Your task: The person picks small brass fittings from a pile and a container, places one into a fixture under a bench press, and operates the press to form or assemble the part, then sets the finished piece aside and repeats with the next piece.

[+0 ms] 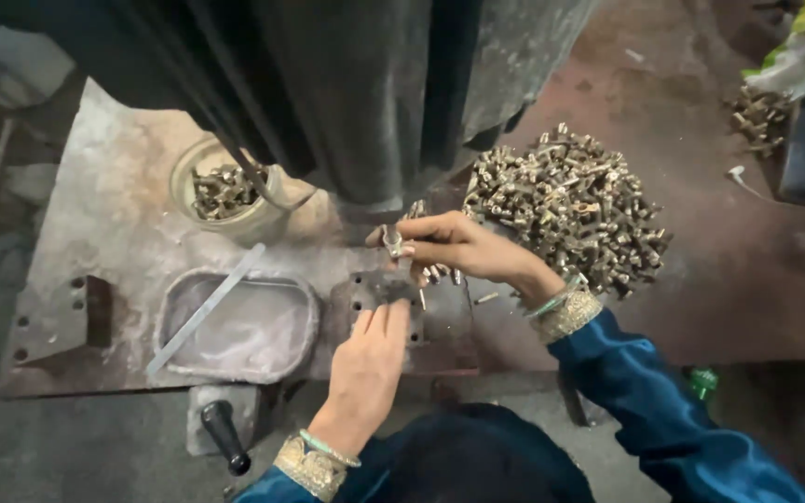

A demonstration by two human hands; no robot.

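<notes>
We see our right hand (454, 247) reaching in under the dark machine column (365, 93), its fingers pinched around a small metal part (392, 242) held just below the press head, with a few more small pieces tucked loosely under the palm. Our left hand (370, 359) lies flat with its fingers stretched out and released, the fingertips resting on the dark die block (375, 289) that sits on the machine's grey steel table (123, 233); it grips nothing. The part we hold is right above that block, between the two hands. Just beyond our right wrist lies a large heap of brass-coloured parts (570, 205), spread on the rusty surface and close to the hand. To the left of the column stands a round bowl (225, 191) holding more of the same parts. In front of it, near our left hand, is a shallow oblong tray (244, 326) with a thin flat metal strip (205, 309) laid aslant across it. A black handle (225, 436) juts out below the table's front edge. Both wrists wear gold-toned bangles over blue sleeves.
</notes>
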